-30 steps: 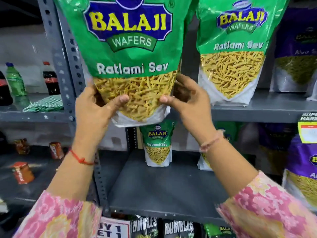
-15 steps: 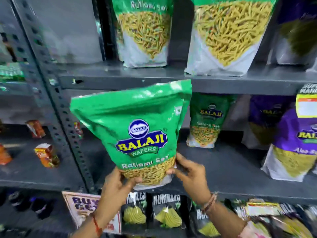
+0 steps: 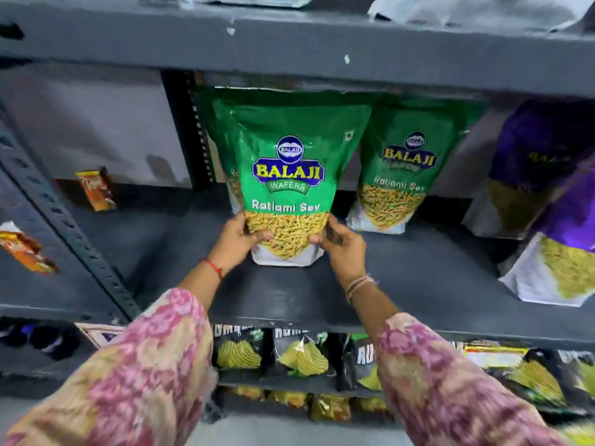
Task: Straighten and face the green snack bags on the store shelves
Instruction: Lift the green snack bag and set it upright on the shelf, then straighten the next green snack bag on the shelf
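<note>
A large green Balaji Ratlami Sev bag (image 3: pixel 288 175) stands upright on the grey middle shelf (image 3: pixel 418 284), label facing me. My left hand (image 3: pixel 236 244) grips its lower left corner and my right hand (image 3: pixel 341 247) grips its lower right corner, thumbs on the clear window. Another green bag (image 3: pixel 230 162) shows partly behind its left edge. A further green Ratlami Sev bag (image 3: pixel 401 175) stands to the right, farther back, slightly tilted.
Purple snack bags (image 3: pixel 553 201) stand at the right end of the same shelf. Small orange packets (image 3: pixel 96 189) lie on the neighbouring left shelf beyond a perforated steel upright (image 3: pixel 64 226). Black chip bags (image 3: pixel 297 352) fill the shelf below. The upper shelf's edge (image 3: pixel 289 49) hangs just above the green bag.
The green bag came down from the upper shelf and now stands on the middle shelf, farther back. Both hands stayed on its lower corners. My view dropped lower.
</note>
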`<state>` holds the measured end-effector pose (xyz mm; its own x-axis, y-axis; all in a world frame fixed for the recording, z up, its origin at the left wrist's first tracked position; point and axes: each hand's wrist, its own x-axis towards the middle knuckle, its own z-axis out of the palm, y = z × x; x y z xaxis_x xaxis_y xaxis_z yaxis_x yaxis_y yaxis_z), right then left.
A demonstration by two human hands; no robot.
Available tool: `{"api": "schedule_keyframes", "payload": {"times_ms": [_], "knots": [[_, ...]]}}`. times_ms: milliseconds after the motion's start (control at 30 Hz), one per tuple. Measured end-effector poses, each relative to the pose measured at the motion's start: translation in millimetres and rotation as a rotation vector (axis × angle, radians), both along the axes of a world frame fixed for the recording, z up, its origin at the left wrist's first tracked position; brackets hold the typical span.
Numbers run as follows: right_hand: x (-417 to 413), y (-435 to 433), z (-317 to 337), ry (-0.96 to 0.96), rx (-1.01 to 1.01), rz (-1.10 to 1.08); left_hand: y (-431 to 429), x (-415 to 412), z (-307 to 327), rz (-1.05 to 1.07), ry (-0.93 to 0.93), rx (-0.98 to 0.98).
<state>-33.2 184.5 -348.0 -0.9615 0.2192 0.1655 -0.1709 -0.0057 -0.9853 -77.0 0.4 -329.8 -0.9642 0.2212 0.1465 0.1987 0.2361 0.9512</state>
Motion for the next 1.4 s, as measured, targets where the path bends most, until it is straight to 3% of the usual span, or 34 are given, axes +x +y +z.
{"api": "schedule_keyframes", "payload": {"times_ms": [367, 467, 533, 600, 667, 767, 867, 933, 1000, 1167, 1400], "knots": [[-9, -13, -16, -0.076, 0.001, 0.009, -2, 5, -11, 0.060, -0.132, 0.005], [6, -17, -7, -0.064, 0.111, -0.053, -7, 19, -13, 0.078, -0.127, 0.016], [30, -18, 3, 0.020, 0.249, -0.241, -8, 47, -9, 0.294, -0.010, 0.064], [56, -22, 22, 0.249, 0.344, -0.400, 2, 84, 9, 0.485, 0.211, 0.118], [78, -21, 56, 0.497, 0.395, -0.545, 22, 113, 45, 0.461, 0.450, 0.160], [103, -11, 133, 0.839, 0.308, -0.710, 51, 127, 122, 0.380, 0.795, 0.256], [118, 11, 214, 1.009, 0.246, -0.803, 78, 130, 205, 0.296, 1.010, 0.328], [116, 31, 257, 0.944, 0.317, -0.886, 91, 120, 246, 0.216, 0.941, 0.334], [108, 58, 291, 0.747, 0.378, -0.837, 101, 106, 280, 0.084, 0.752, 0.352], [102, 95, 328, 0.285, 0.177, -0.107, 98, 65, 314, -0.161, 0.365, 0.141], [107, 93, 325, 0.334, 0.010, -0.041, 103, 86, 312, -0.180, 0.344, 0.171]]}}
